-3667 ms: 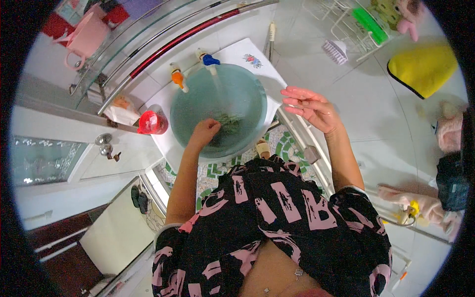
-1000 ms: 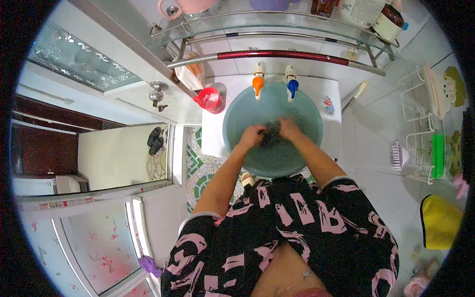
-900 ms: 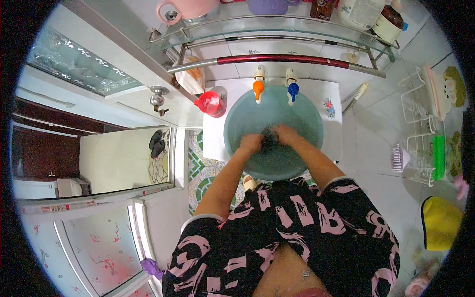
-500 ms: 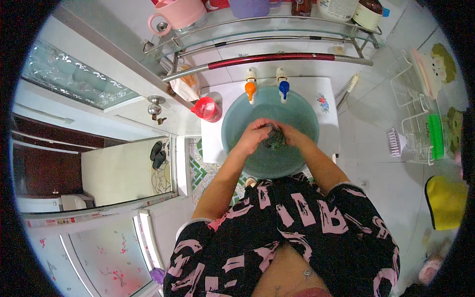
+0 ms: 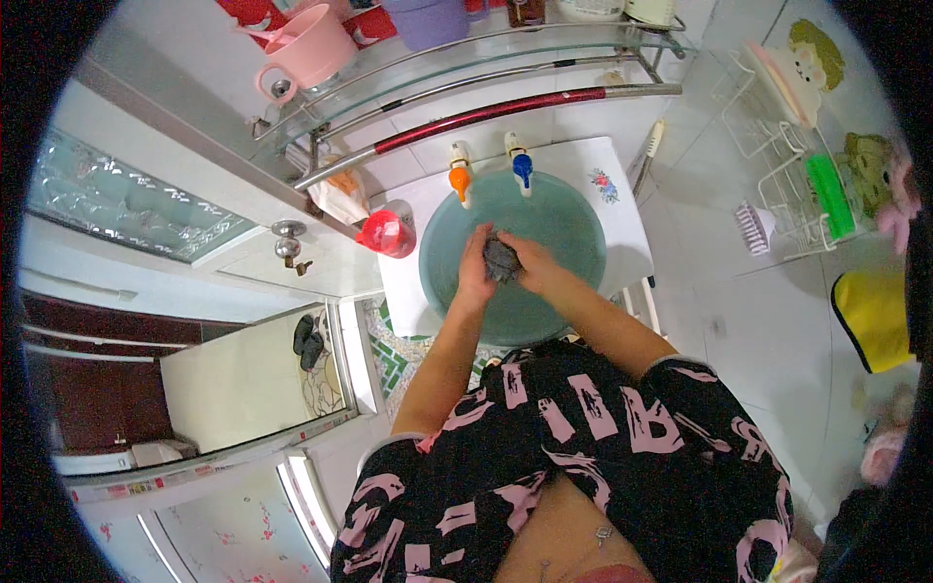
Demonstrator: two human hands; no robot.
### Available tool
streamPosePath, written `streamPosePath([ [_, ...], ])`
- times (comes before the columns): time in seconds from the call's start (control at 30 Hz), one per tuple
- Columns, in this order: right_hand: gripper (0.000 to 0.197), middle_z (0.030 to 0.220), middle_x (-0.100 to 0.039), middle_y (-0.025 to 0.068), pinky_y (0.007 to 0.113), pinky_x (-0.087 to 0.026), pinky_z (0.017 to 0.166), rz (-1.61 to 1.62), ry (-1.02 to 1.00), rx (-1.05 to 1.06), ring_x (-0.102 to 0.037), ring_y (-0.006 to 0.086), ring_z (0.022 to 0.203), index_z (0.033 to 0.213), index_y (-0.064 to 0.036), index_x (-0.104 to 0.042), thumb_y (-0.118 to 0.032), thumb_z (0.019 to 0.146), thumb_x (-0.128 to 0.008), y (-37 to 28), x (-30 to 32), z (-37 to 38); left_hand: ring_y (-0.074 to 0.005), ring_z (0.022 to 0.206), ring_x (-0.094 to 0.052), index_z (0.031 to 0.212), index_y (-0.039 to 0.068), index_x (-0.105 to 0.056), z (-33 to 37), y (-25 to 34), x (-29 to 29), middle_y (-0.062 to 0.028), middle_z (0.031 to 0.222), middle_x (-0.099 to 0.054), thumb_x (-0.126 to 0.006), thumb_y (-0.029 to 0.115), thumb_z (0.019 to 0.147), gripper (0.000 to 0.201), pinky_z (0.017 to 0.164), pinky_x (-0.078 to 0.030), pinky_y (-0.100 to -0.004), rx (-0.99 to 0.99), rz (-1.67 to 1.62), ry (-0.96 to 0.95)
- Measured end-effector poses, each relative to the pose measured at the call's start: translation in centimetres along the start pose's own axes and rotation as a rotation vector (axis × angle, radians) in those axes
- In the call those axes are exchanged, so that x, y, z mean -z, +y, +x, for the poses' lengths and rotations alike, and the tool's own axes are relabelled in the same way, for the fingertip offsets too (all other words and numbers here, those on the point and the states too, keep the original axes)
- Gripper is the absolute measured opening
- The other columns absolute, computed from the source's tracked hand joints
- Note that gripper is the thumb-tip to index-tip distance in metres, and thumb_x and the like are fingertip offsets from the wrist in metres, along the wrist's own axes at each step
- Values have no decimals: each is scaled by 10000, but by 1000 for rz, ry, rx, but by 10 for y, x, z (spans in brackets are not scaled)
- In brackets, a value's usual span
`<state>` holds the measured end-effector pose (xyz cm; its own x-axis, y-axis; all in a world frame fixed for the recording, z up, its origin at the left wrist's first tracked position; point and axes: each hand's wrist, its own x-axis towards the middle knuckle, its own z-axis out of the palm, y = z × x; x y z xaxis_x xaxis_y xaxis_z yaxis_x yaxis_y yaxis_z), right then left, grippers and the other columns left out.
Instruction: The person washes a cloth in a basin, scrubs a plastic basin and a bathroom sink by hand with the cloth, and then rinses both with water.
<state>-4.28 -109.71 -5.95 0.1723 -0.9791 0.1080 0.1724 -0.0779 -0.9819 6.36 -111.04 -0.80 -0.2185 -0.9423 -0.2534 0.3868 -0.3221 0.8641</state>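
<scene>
A dark grey, crumpled-looking lump point(image 5: 501, 260), too small to name for certain, is pressed between my two hands over a green-blue basin point(image 5: 589, 225). My left hand point(image 5: 475, 264) lies along its left side, fingers pointing up and closed against it. From the right, my right hand point(image 5: 536, 266) closes round its other side. Greenish water seems to fill the basin, which sits in a white sink point(image 5: 630, 233). At the basin's far edge are a tap with an orange handle point(image 5: 460, 181) and one with a blue handle point(image 5: 523, 172).
A red cup point(image 5: 386, 233) stands on the sink's left corner. Above run a red-and-silver rail point(image 5: 486, 119) and a glass shelf holding a pink mug point(image 5: 309, 47) and a purple mug point(image 5: 428, 21). A wire rack point(image 5: 777, 189) and brush point(image 5: 754, 227) hang at right. A door point(image 5: 233, 228) flanks the left.
The view has turned and shifted. My hands have drawn together around the lump, which is now gathered into a compact grey bundle instead of spread and dark green-grey.
</scene>
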Motion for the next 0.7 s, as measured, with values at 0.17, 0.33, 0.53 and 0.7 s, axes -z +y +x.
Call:
streamPosePath([
  [0.17, 310, 819, -579, 61, 343, -464, 672, 684, 631, -660, -559, 200, 730, 870, -80, -556, -377, 833, -474, -63, -19, -3, -128, 754, -513, 908, 34, -522, -6, 6, -28, -47, 868, -547, -498, 217, 848, 195, 662, -425, -266, -74, 290, 161],
  [0.33, 296, 827, -567, 64, 339, -465, 655, 757, 632, -525, -551, 198, 740, 898, -73, -544, -344, 848, -436, -12, -4, 2, -257, 784, -478, 843, 25, -504, -9, -6, -30, -109, 815, -506, -471, 117, 815, 102, 732, -380, -344, -612, 790, 74],
  [0.53, 264, 874, -567, 85, 343, -462, 691, 980, 488, -621, -548, 217, 788, 910, -52, -544, -262, 863, -391, -23, -4, 14, -307, 785, -458, 841, 30, -504, -10, 0, -22, -141, 815, -493, -458, 108, 800, 100, 722, -362, -372, -821, 958, -62],
  [0.7, 248, 902, -563, 98, 348, -467, 650, 227, 399, -339, -548, 204, 782, 902, -57, -542, -266, 854, -417, -22, 1, 8, -317, 798, -472, 869, 38, -502, -1, 15, -47, -149, 837, -502, -441, 101, 813, 104, 721, -371, -374, -783, 984, -67],
])
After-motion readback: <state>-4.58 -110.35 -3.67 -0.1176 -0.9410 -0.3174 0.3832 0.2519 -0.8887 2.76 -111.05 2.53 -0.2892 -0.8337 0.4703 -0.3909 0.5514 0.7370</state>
